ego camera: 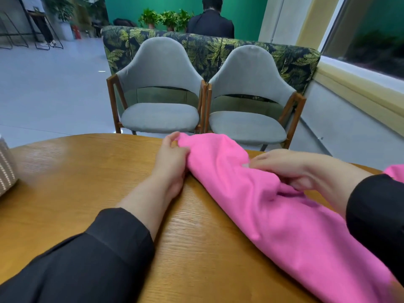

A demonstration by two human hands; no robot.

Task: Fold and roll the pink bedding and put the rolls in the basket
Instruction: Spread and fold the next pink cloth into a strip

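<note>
A long strip of pink bedding (273, 215) lies diagonally across the wooden table (87, 182), from its far edge down to the lower right corner. My left hand (172, 158) grips the far end of the bedding, with thumb and fingers curled into the fabric. My right hand (288, 169) lies on top of the bedding a little nearer, its fingers curled and pinching a fold. More pink fabric (395, 171) shows at the right edge behind my right sleeve. A woven basket (6, 169) stands at the table's left edge, only partly in view.
Two grey chairs, a left chair (159, 119) and a right chair (247, 125), stand just beyond the table's far edge. Behind them runs a leaf-patterned sofa back (209, 49). A person in dark clothes (209, 25) stands farther off by potted plants.
</note>
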